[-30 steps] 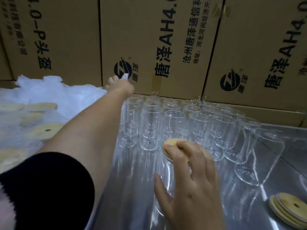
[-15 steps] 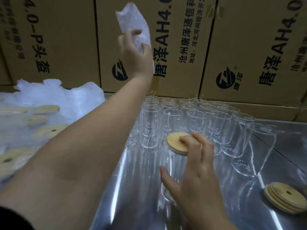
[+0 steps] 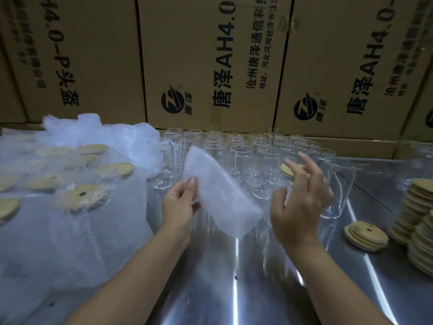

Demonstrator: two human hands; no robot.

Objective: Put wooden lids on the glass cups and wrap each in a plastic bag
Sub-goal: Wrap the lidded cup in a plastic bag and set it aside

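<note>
On metal table (image 3: 210,289), glass cups (image 3: 241,158); cardboard boxes (image 3: 210,55) behind

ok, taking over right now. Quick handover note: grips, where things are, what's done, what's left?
Left grip pinches the plastic bag by one end, held up in front of the cups.
Right grip is open, fingers spread at the bag's other end; contact unclear.
One wooden lid sits on a cup just behind the right grip, not yet bagged.
Done: wrapped lidded cups lie on the left.
Left: bag that cup, then lid and bag the bare glass cups in rows at the back.
Spare lids are stacked on the right, spare bags at back left.
</note>
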